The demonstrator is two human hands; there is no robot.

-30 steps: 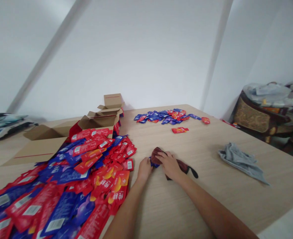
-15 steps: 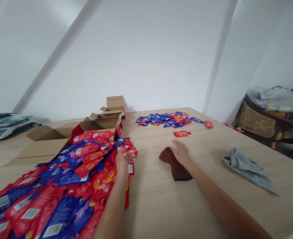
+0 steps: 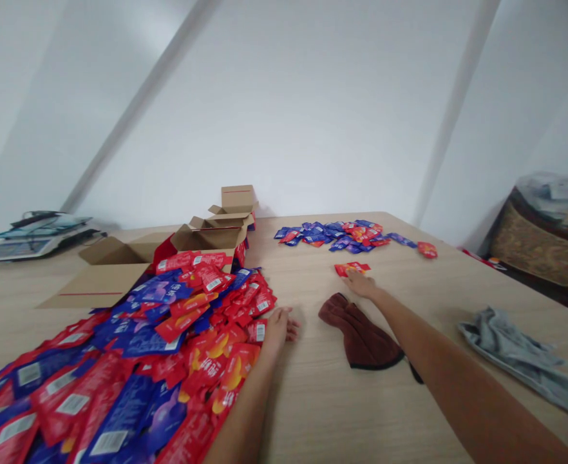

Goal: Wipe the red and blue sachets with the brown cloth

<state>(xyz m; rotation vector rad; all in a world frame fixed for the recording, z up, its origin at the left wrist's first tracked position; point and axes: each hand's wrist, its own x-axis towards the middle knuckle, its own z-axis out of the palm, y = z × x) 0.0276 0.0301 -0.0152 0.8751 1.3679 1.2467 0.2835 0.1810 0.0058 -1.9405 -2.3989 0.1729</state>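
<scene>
My right hand (image 3: 360, 283) reaches forward over the table, its fingers closed at the near edge of a small red packet (image 3: 350, 268). Beneath and beside that forearm lies a crumpled brown cloth (image 3: 364, 332) with a dark edge. My left hand (image 3: 278, 327) rests low beside the right edge of a large heap of red and blue packets (image 3: 168, 341). Its fingers are loosely curled and apart, with nothing visible in them.
Open cardboard boxes (image 3: 211, 238) stand in a row behind the heap. Farther back lies a smaller pile of blue and red packets (image 3: 335, 235). A grey cloth (image 3: 520, 354) is at the right, a patterned chair (image 3: 538, 241) beyond the table edge, and flat items (image 3: 37, 235) at far left.
My right hand has gone from the brown cloth forward to the red packet, which has shifted left on the table. My left hand has drawn off the heap to the right. The view has turned left.
</scene>
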